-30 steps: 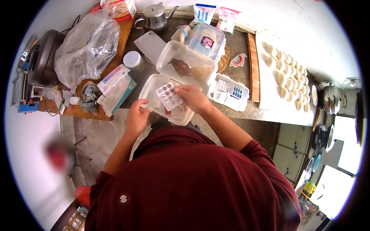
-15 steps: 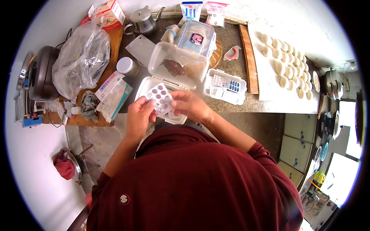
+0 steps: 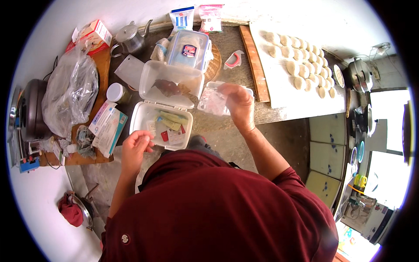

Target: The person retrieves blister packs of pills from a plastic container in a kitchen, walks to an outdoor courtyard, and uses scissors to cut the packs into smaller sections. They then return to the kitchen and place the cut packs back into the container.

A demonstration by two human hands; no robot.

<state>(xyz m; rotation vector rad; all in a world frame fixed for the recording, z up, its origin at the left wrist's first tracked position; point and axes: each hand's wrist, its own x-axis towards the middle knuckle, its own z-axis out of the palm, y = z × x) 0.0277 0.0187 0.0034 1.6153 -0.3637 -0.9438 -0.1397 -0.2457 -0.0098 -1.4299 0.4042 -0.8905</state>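
Dangling from right hand point(image 3: 238, 105) fingertips: blister pack point(image 3: 212, 101).

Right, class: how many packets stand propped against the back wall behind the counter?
2. A blue-and-white packet stands behind the lidded clear container. A pink packet is just to its right. Others may be hidden behind the clutter.

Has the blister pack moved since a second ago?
Yes. The right hand has carried the blister pack rightward, off the open white box.
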